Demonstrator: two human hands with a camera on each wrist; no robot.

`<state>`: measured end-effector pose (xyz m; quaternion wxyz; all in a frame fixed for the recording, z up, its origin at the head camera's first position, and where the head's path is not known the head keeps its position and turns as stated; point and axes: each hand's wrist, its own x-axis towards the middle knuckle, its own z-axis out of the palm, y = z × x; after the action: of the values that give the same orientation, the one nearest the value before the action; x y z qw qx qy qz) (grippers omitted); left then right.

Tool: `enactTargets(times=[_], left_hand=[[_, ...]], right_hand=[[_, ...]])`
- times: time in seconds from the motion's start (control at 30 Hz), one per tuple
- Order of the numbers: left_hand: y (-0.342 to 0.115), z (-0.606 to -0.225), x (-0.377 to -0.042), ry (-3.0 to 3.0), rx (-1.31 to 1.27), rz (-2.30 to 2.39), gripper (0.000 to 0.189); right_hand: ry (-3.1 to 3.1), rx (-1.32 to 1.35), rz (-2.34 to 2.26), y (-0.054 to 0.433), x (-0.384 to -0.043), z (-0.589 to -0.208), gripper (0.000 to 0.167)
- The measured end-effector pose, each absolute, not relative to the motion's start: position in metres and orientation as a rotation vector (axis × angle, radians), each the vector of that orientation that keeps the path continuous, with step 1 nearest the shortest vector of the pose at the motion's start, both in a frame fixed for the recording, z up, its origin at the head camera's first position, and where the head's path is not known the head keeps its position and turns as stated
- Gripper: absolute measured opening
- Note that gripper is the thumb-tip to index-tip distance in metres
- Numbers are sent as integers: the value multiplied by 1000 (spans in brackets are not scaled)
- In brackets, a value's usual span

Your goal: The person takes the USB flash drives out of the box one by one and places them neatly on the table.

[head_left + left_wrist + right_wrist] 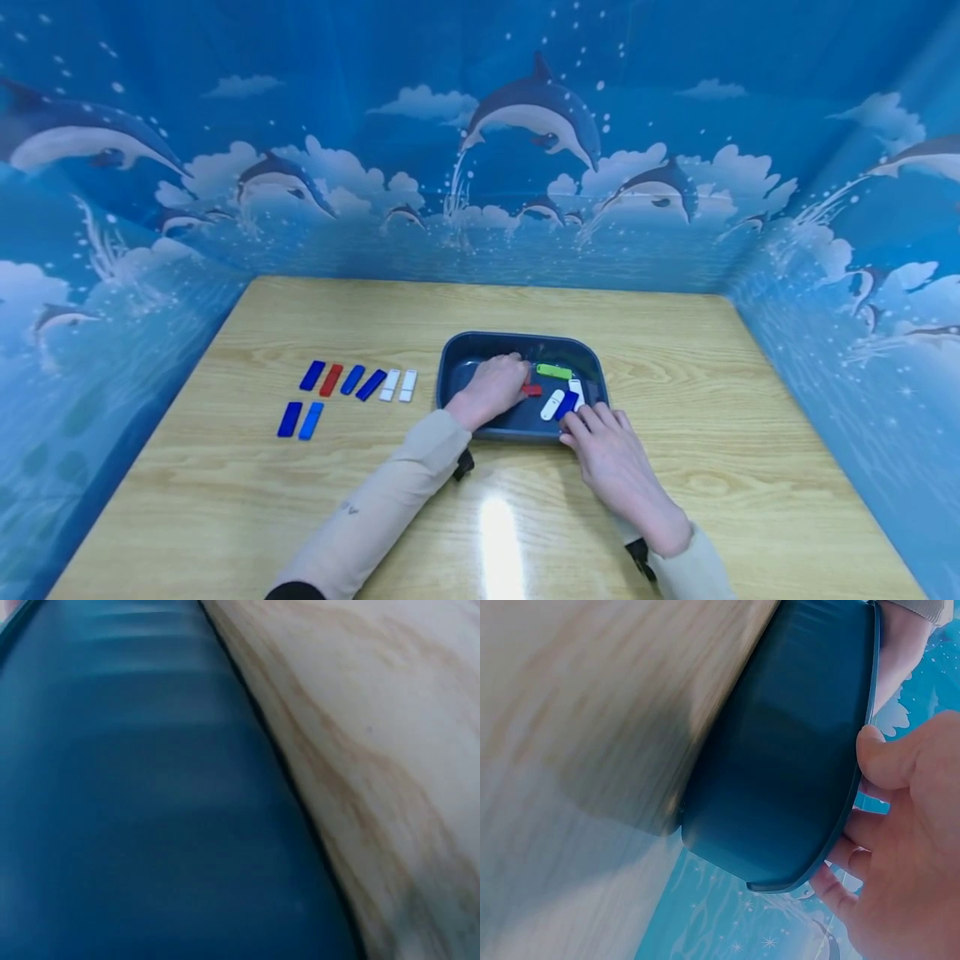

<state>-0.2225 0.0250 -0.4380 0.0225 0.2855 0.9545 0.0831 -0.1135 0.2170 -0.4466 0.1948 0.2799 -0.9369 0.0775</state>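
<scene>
The dark bin (517,337) sits on the counter (675,367), a little right of its middle and nearer its far edge than its near side. The left hand (495,383) is inside the bin, fingers bent downward beside a short red stick (532,390); I cannot tell whether they grip it. The right hand (611,458) is at the bin's near right corner, its thumb against the rim and its bent fingers reaching over it, close to a dark blue stick (567,405); whether they hold anything I cannot tell. In the bin, a white stick (552,405) lies just left of the dark blue one, another white stick (576,387) is partly behind it, and a green stick (554,372) lies towards the far wall.

Towards the counter's left edge, six sticks (331,380) form a row: dark blue, red, blue, dark blue, white, white. Two more sticks (289,419), dark blue and lighter blue, lie side by side nearer the front. A dolphin-printed curtain (450,242) stands behind the counter's far edge
</scene>
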Motion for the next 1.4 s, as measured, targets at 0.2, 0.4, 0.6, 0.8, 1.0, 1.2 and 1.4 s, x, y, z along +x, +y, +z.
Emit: enactTargets(times=[0.2, 0.4, 0.6, 0.8, 1.0, 1.2, 1.4], left_hand=[[22, -435, -223, 2964, 802, 306, 10], [14, -429, -221, 2929, 749, 438, 7], [-4, -416, -216, 2909, 604, 837, 17], [-26, -398, -208, 2807, 386, 1201, 20], [-47, -388, -201, 2810, 266, 1299, 20], [-78, -383, -194, 2839, 179, 1329, 24], [-112, -383, -187, 2847, 113, 1376, 27]], right_hand=[[-2632, 779, 212, 217, -114, -447, 9], [-2656, 767, 203, 217, -113, -447, 10], [-2645, 778, 209, 216, -112, -448, 10], [-2627, 779, 214, 217, -113, -448, 11], [-2622, 779, 211, 218, -113, -448, 11], [-2626, 780, 206, 218, -113, -449, 10], [-2639, 773, 203, 218, -113, -448, 10]])
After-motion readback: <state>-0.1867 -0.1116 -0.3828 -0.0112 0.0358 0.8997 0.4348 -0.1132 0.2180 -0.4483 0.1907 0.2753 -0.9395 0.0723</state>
